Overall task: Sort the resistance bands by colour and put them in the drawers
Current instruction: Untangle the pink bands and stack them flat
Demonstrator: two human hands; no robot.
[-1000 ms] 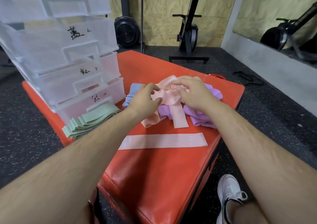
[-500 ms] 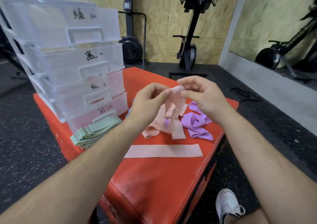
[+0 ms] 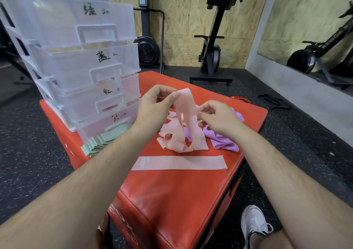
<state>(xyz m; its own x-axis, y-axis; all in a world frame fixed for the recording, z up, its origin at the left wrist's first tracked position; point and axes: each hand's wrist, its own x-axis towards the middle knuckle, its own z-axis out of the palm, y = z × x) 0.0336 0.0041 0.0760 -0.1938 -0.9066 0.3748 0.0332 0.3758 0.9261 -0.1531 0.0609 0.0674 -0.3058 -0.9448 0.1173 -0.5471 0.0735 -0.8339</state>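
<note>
I count four clear plastic drawers (image 3: 91,61) stacked in one unit, each with a handwritten label on its front. One pink band lies flat (image 3: 179,162) on the red padded table (image 3: 172,201), and one more pink band (image 3: 188,105) is lifted between my two hands, left (image 3: 152,105) and right (image 3: 217,117). The tangled pink heap (image 3: 172,138) beneath holds several; I can't separate them into a number. The purple bands (image 3: 223,141) are bunched, count unclear. The green stack (image 3: 101,141) shows at least five layered edges. One white shoe (image 3: 254,224) shows.
</note>
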